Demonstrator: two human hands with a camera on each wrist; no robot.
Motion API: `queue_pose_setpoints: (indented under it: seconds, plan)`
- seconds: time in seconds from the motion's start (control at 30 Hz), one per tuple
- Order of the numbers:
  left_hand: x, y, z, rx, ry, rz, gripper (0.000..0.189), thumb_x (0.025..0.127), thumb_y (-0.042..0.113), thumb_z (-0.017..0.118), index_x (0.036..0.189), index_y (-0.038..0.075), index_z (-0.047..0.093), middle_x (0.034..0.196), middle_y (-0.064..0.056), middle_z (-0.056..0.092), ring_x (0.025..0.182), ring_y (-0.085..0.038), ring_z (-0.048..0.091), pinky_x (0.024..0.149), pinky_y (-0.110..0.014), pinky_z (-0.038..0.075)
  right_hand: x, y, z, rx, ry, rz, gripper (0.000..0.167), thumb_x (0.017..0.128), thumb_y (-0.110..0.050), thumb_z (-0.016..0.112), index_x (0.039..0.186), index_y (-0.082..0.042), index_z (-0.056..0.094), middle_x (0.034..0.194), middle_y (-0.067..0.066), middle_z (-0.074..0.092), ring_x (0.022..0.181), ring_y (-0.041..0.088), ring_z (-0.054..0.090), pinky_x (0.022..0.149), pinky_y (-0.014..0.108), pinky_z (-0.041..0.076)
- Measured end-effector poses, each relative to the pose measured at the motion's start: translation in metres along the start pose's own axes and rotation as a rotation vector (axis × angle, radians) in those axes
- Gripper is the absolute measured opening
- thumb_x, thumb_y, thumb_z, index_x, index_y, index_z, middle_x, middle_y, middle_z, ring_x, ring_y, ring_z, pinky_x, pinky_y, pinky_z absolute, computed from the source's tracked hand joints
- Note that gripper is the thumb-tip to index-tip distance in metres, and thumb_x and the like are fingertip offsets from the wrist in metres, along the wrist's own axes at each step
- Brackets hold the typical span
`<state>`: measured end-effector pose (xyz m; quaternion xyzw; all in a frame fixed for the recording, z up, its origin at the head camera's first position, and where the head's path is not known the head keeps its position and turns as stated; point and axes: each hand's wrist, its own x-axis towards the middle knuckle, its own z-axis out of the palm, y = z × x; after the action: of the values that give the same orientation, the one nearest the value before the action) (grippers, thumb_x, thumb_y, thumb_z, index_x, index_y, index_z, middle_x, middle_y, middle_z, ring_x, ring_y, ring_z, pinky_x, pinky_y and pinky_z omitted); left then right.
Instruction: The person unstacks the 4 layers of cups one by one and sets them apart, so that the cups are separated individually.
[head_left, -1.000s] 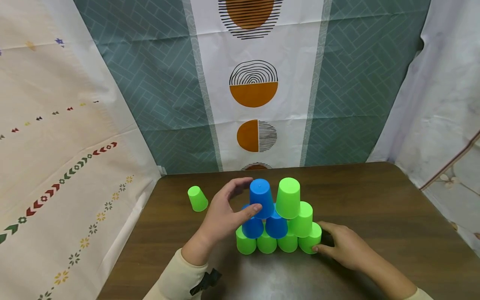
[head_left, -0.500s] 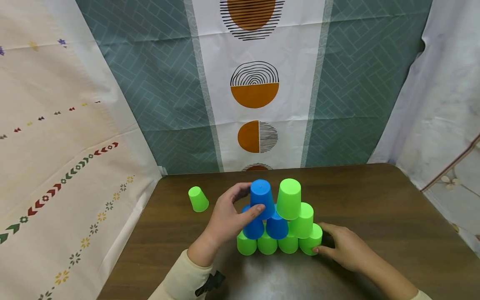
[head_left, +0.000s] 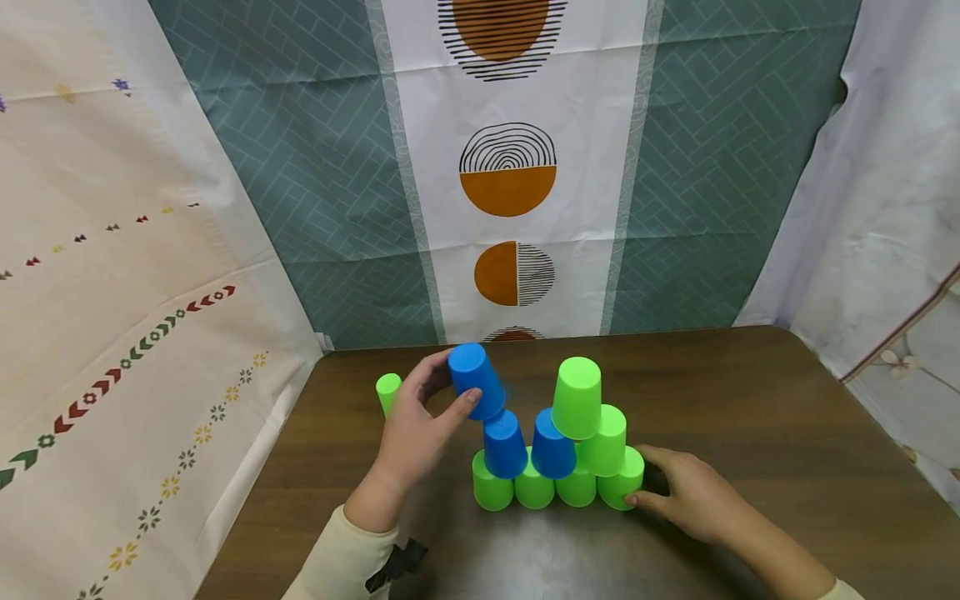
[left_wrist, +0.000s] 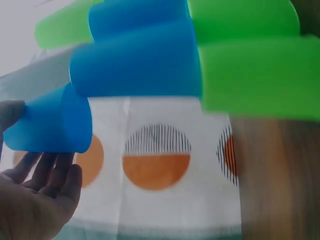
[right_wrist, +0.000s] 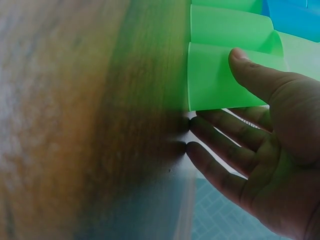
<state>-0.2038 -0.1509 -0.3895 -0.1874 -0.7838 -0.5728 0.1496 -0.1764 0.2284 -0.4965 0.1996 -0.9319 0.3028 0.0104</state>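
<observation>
My left hand (head_left: 416, 425) grips a blue cup (head_left: 477, 382), thumb in front and fingers behind. That cup is upside down and tilted, its rim just over the left blue cup (head_left: 506, 444) of the stack's middle row; whether they touch I cannot tell. A second blue cup (head_left: 553, 446) and a green cup (head_left: 603, 442) complete that row. On these two rests an upper green cup (head_left: 577, 398). Several green cups (head_left: 492, 483) form the bottom row. My right hand (head_left: 690, 492) rests at the rightmost bottom cup (right_wrist: 225, 80), thumb on its front, fingers loosely extended beyond it.
A lone green cup (head_left: 387, 390) stands at the table's back left, partly hidden by my left hand. The brown wooden table (head_left: 712, 392) ends at a patterned cloth wall (head_left: 517, 200), with light cloths (head_left: 150, 333) hanging at both sides.
My left hand has lifted the blue cup leftward off the two middle-row blue cups, and it now tilts. Part of the lone green cup has become hidden. My right hand has stayed put.
</observation>
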Motion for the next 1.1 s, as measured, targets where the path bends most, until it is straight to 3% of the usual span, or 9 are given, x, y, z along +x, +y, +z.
queue_pose_setpoints:
  seconds: [0.2,0.4,0.6,0.8,1.1]
  plan:
    - [-0.004,-0.021,-0.031,0.063,0.128,-0.014,0.051,0.092,0.019,0.083,0.139,0.014,0.063,0.126,-0.001,0.070,0.112,-0.019,0.067,0.104,-0.052,0.052,0.000,-0.001,0.000,0.001,0.001,-0.006,0.057,0.084,-0.047,0.087,0.130,-0.020,0.068,0.122,-0.013,0.071,0.117,0.023,0.069,0.096,0.051,0.056]
    - [-0.011,-0.051,-0.065,0.192,0.167,-0.124,0.052,0.093,0.024,0.083,0.138,0.009,0.061,0.123,-0.006,0.070,0.112,-0.020,0.065,0.096,-0.036,0.054,-0.001,0.000,0.001,-0.006,0.009,-0.011,0.058,0.084,-0.047,0.087,0.131,-0.019,0.068,0.123,-0.011,0.071,0.117,0.025,0.069,0.096,0.052,0.056]
    - [-0.022,-0.089,-0.092,0.322,0.151,-0.281,0.059,0.095,0.035,0.081,0.140,0.006,0.057,0.126,-0.014,0.067,0.117,-0.027,0.063,0.099,-0.047,0.053,0.000,0.001,0.001,-0.003,0.008,-0.013,0.060,0.084,-0.048,0.086,0.132,-0.018,0.068,0.125,-0.008,0.072,0.118,0.027,0.068,0.097,0.054,0.056]
    - [-0.030,-0.114,-0.106,0.365,0.082,-0.404,0.062,0.095,0.036,0.080,0.140,0.001,0.053,0.133,-0.021,0.063,0.123,-0.037,0.061,0.105,-0.056,0.051,0.000,0.000,0.001,-0.002,0.010,-0.015,0.059,0.084,-0.046,0.087,0.132,-0.017,0.068,0.124,-0.008,0.072,0.118,0.026,0.069,0.097,0.053,0.056]
    - [-0.032,-0.130,-0.112,0.420,0.058,-0.470,0.058,0.095,0.022,0.080,0.138,-0.004,0.052,0.133,-0.028,0.062,0.122,-0.043,0.063,0.103,-0.057,0.053,0.000,0.000,0.001,-0.007,0.009,-0.014,0.059,0.083,-0.043,0.088,0.132,-0.016,0.068,0.124,-0.006,0.072,0.118,0.027,0.069,0.097,0.054,0.056]
